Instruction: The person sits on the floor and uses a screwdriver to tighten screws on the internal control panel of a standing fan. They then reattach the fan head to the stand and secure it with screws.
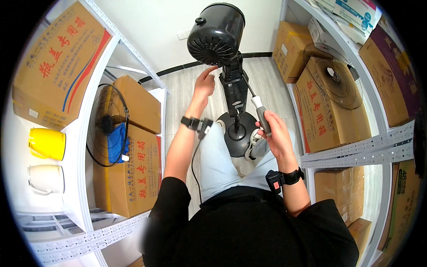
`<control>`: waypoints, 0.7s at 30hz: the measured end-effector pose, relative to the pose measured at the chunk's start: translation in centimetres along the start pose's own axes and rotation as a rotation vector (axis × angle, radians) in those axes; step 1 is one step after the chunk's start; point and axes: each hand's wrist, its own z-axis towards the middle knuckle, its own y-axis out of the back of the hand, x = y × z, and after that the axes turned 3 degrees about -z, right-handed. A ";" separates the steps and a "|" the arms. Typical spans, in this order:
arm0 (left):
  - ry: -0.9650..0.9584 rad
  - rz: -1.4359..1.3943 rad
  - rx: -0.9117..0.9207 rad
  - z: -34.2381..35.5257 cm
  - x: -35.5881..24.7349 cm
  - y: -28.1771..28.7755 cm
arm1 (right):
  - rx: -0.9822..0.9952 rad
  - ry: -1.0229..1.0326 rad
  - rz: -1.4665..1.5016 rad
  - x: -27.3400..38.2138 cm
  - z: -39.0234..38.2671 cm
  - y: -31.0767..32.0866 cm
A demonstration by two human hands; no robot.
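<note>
In front of me stands a black pedestal fan without its grille or blades. Its motor housing (218, 33) is at the top, over a neck (235, 86) and a round base (240, 141) on the floor between my feet. My left hand (204, 84) reaches up to the underside of the housing, index finger stretched out and the others loosely bent; whether the fingertip touches it is hard to tell. A screwdriver (260, 111) with a grey and white handle is gripped in my right hand (280, 135). Its shaft slants up beside the neck, the tip hidden there.
White metal shelves stand on both sides. A black fan grille (106, 124) leans against cardboard boxes (133, 178) on the left, near a yellow mug (47, 143) and a white mug (46, 179). Another grille with blades (340, 78) rests against a box (324, 115) on the right.
</note>
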 end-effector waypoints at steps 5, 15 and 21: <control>0.066 0.440 0.129 4.6 -0.1 0.3 | 0.109 -0.018 0.038 -0.2 0.1 0.5; -0.114 0.475 0.144 4.1 0.1 -0.2 | 0.073 0.114 -0.104 -1.0 0.4 0.2; -0.113 0.456 0.143 3.6 0.1 -0.3 | 0.176 -0.113 -0.040 0.2 0.5 1.5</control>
